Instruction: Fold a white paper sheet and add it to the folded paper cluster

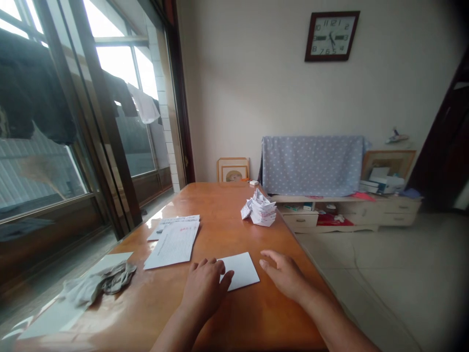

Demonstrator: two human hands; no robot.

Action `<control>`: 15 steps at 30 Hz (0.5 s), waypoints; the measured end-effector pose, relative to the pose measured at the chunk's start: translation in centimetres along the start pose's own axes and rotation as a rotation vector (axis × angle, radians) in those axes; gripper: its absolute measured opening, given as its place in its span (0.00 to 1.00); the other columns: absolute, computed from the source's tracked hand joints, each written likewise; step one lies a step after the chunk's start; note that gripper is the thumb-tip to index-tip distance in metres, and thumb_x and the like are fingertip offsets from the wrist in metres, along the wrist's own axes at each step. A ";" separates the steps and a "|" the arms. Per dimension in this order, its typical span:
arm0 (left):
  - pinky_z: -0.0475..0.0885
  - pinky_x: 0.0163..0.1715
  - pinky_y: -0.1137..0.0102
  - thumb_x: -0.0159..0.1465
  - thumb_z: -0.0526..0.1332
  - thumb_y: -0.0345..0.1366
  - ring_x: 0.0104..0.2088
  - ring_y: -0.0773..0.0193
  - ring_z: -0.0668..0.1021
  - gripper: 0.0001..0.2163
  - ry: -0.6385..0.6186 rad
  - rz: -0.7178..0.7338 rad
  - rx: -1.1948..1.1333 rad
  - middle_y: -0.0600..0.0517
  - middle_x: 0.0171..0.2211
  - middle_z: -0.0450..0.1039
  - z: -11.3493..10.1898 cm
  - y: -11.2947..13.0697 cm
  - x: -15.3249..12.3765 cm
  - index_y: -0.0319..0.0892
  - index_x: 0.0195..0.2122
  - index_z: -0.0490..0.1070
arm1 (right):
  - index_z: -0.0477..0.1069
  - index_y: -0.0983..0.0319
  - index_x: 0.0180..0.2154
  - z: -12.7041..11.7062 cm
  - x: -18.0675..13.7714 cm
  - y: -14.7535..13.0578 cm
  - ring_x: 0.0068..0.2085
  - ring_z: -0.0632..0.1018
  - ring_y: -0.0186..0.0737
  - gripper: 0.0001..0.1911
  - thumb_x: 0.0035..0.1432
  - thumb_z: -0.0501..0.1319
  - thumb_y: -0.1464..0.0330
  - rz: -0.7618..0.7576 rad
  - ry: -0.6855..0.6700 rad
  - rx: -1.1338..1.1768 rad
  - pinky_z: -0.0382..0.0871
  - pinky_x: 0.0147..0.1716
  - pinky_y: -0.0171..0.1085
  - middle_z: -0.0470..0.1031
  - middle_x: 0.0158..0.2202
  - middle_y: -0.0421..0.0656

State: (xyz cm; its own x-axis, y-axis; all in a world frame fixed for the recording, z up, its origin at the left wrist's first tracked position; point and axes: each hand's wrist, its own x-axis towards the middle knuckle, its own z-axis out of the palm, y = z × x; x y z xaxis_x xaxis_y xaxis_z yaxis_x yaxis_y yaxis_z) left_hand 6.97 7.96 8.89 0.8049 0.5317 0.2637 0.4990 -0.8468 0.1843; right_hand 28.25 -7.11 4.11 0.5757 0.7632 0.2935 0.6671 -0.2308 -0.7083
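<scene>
Window (115, 61) daylight from left; tabletop (220, 203) glare; dark right corners.

Left part of white paper (243, 272) hidden behind left fingers (219, 266). Writing on overlapping sheets (176, 244) too small to read. Forearms (183, 322) cut off by bottom edge. Whatever dotted cloth (311, 166) covers, hidden. Dark garment (29, 83) cut by left edge.

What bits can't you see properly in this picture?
All in the head view:
White paper: partly hidden behind the left hand.
Writing on the marked papers: too small to read.
Whatever is under the dotted cloth: covered by it.
Right forearm: cut off by the bottom edge.
</scene>
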 end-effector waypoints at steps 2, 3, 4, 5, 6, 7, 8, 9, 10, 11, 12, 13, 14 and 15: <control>0.64 0.41 0.62 0.69 0.53 0.47 0.41 0.53 0.77 0.14 0.029 0.004 -0.041 0.48 0.39 0.78 -0.2 -0.1 2.0 0.47 0.37 0.74 | 0.74 0.60 0.54 -0.4 2.2 2.0 0.56 0.78 0.49 0.22 0.62 0.58 0.57 0.060 0.050 0.118 0.71 0.54 0.45 0.78 0.54 0.50; 0.65 0.41 0.63 0.69 0.54 0.47 0.41 0.53 0.77 0.13 0.042 0.011 -0.067 0.49 0.39 0.78 -0.3 -0.2 3.1 0.47 0.39 0.74 | 0.73 0.60 0.55 -0.6 3.4 2.9 0.56 0.78 0.48 0.23 0.62 0.58 0.58 0.086 0.067 0.180 0.72 0.53 0.45 0.78 0.54 0.50; 0.66 0.41 0.64 0.69 0.54 0.47 0.42 0.54 0.77 0.13 0.053 0.017 -0.097 0.48 0.40 0.78 -0.3 -0.1 4.2 0.46 0.40 0.73 | 0.72 0.61 0.55 -0.9 4.5 3.7 0.56 0.77 0.48 0.23 0.62 0.58 0.58 0.106 0.096 0.238 0.72 0.53 0.44 0.77 0.54 0.51; 0.66 0.41 0.64 0.69 0.54 0.47 0.43 0.54 0.78 0.13 0.061 0.018 -0.128 0.48 0.41 0.78 -0.3 -0.1 5.4 0.46 0.41 0.73 | 0.72 0.62 0.55 -1.2 5.7 4.5 0.57 0.77 0.48 0.23 0.61 0.58 0.59 0.130 0.150 0.287 0.71 0.54 0.45 0.77 0.55 0.52; 0.67 0.41 0.65 0.69 0.54 0.47 0.43 0.55 0.78 0.13 0.063 0.014 -0.159 0.48 0.41 0.78 -0.2 0.0 6.7 0.46 0.43 0.73 | 0.71 0.62 0.56 -1.6 6.8 5.2 0.57 0.76 0.48 0.24 0.61 0.58 0.60 0.146 0.184 0.297 0.71 0.55 0.46 0.75 0.56 0.53; 0.68 0.41 0.65 0.69 0.54 0.47 0.44 0.55 0.78 0.13 0.062 0.007 -0.188 0.48 0.42 0.78 0.0 0.1 7.9 0.46 0.44 0.72 | 0.69 0.63 0.58 -2.0 7.9 5.9 0.58 0.76 0.49 0.25 0.61 0.58 0.60 0.161 0.212 0.303 0.71 0.55 0.46 0.74 0.57 0.55; 0.68 0.41 0.65 0.68 0.55 0.46 0.44 0.55 0.78 0.13 0.061 -0.002 -0.216 0.47 0.44 0.78 0.4 0.2 9.2 0.45 0.46 0.72 | 0.68 0.64 0.59 -2.4 8.9 6.5 0.58 0.76 0.50 0.28 0.61 0.58 0.60 0.177 0.237 0.306 0.71 0.55 0.47 0.74 0.57 0.57; 0.69 0.42 0.65 0.68 0.55 0.46 0.45 0.55 0.78 0.14 0.062 -0.004 -0.246 0.47 0.45 0.77 1.0 0.3 10.5 0.45 0.48 0.71 | 0.65 0.65 0.61 -2.7 10.0 7.2 0.57 0.77 0.51 0.30 0.60 0.59 0.59 0.192 0.256 0.308 0.71 0.54 0.48 0.73 0.57 0.58; 0.69 0.44 0.65 0.68 0.55 0.46 0.47 0.55 0.78 0.14 0.069 0.001 -0.271 0.46 0.47 0.77 1.6 0.4 11.8 0.45 0.49 0.71 | 0.63 0.65 0.63 -3.1 11.0 7.8 0.57 0.77 0.52 0.32 0.60 0.59 0.59 0.204 0.271 0.311 0.72 0.53 0.48 0.73 0.58 0.60; 0.69 0.46 0.65 0.68 0.56 0.45 0.49 0.55 0.77 0.14 0.087 0.012 -0.295 0.45 0.49 0.76 2.5 0.4 13.0 0.44 0.50 0.70 | 0.61 0.66 0.64 -3.4 12.1 8.3 0.57 0.77 0.52 0.34 0.60 0.59 0.59 0.211 0.281 0.315 0.72 0.53 0.48 0.71 0.59 0.61; 0.69 0.48 0.64 0.67 0.57 0.43 0.51 0.55 0.77 0.15 0.110 0.025 -0.314 0.44 0.51 0.75 3.4 0.5 14.3 0.43 0.51 0.69 | 0.58 0.66 0.66 -3.6 13.1 8.9 0.57 0.76 0.52 0.36 0.60 0.59 0.59 0.213 0.288 0.318 0.71 0.53 0.48 0.70 0.60 0.61; 0.69 0.49 0.64 0.66 0.58 0.42 0.52 0.54 0.76 0.15 0.124 0.034 -0.324 0.44 0.52 0.74 4.3 0.5 15.5 0.42 0.52 0.69 | 0.56 0.65 0.67 -3.8 14.1 9.4 0.58 0.76 0.51 0.37 0.60 0.59 0.59 0.210 0.290 0.321 0.71 0.53 0.48 0.67 0.62 0.62; 0.69 0.50 0.64 0.66 0.58 0.41 0.52 0.54 0.76 0.16 0.133 0.029 -0.336 0.43 0.52 0.73 5.2 0.5 16.7 0.42 0.53 0.68 | 0.54 0.64 0.68 -3.9 15.0 9.9 0.59 0.75 0.51 0.39 0.59 0.59 0.59 0.204 0.289 0.326 0.71 0.53 0.47 0.65 0.64 0.61; 0.69 0.50 0.64 0.66 0.59 0.40 0.52 0.54 0.76 0.17 0.138 0.017 -0.341 0.43 0.53 0.73 6.1 0.5 17.8 0.42 0.54 0.68 | 0.51 0.63 0.69 -4.0 15.9 10.3 0.60 0.74 0.50 0.40 0.59 0.60 0.60 0.191 0.284 0.331 0.71 0.54 0.46 0.62 0.66 0.60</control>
State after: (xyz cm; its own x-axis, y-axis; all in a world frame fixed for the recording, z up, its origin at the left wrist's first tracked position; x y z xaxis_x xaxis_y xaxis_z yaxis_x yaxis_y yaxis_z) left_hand 23.48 16.93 7.93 0.7495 0.5342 0.3909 0.3312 -0.8139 0.4773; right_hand 46.17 0.28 4.06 0.8106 0.5197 0.2698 0.3771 -0.1109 -0.9195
